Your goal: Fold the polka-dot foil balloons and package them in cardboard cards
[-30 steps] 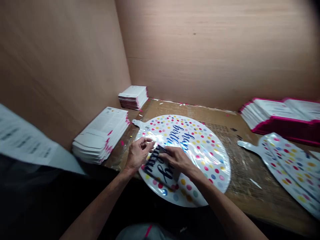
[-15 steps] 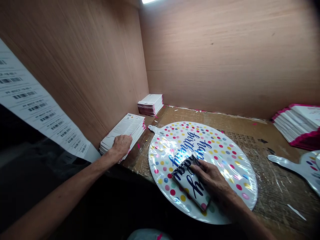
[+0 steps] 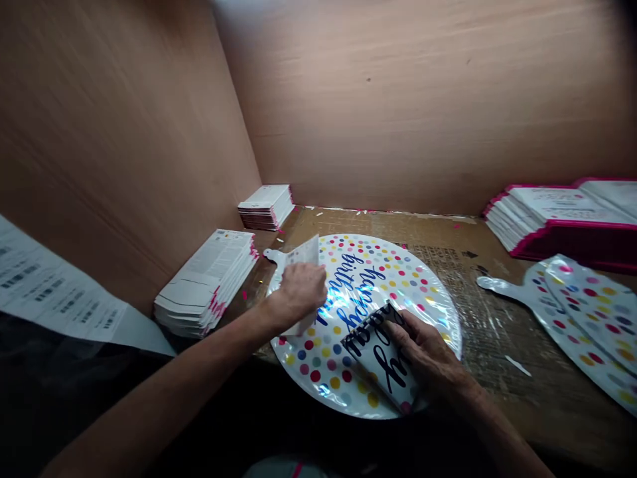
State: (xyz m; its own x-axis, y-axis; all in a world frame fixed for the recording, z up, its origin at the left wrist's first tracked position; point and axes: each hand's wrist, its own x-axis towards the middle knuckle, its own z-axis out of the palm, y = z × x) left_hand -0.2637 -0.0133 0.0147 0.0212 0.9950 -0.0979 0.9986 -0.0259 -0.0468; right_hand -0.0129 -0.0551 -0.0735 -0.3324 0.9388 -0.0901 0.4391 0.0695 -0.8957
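Note:
My left hand is closed on a white printed card, lifted over the left part of a round polka-dot foil balloon lettered "happy birthday". The balloon lies flat with its tail at the upper left. In my right hand is a folded piece of similar foil with dark script, held above the balloon's lower right. Left of my left hand stands a stack of white cards with pink edges.
A smaller card stack sits in the back left corner. At right are pink-edged folded cards and more dotted balloons. A barcode label strip hangs at left. Wooden panels rise behind the cardboard surface.
My left hand has moved right from the card stack, carrying a card over the balloon. My right hand still holds the folded foil. The view has turned right.

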